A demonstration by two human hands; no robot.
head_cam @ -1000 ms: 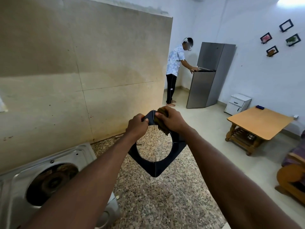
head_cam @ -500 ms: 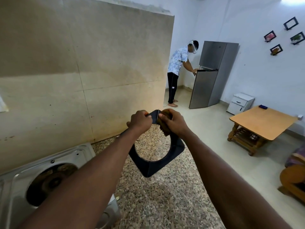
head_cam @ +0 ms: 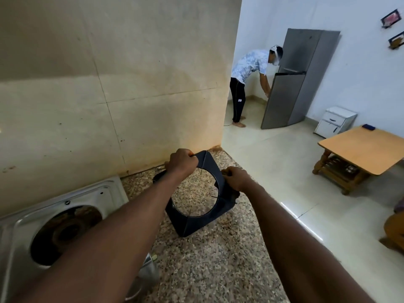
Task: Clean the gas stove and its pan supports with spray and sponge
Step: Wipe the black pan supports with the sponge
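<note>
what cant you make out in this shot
1. Sponge: head view, whatever the right hand holds against the pan support is hidden under its fingers.
2. Stove: cut off by the left and bottom edges; the left forearm crosses its front.
3. Dark thing behind the left hand: mostly hidden by that forearm, unidentifiable.
4. Spray bottle: nowhere in frame.

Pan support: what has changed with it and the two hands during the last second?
The right hand with the sponge slid from the top corner of the pan support down its right side, away from the left hand. The left hand still grips the top corner, and the support stays held over the granite counter beside the stove.
</note>
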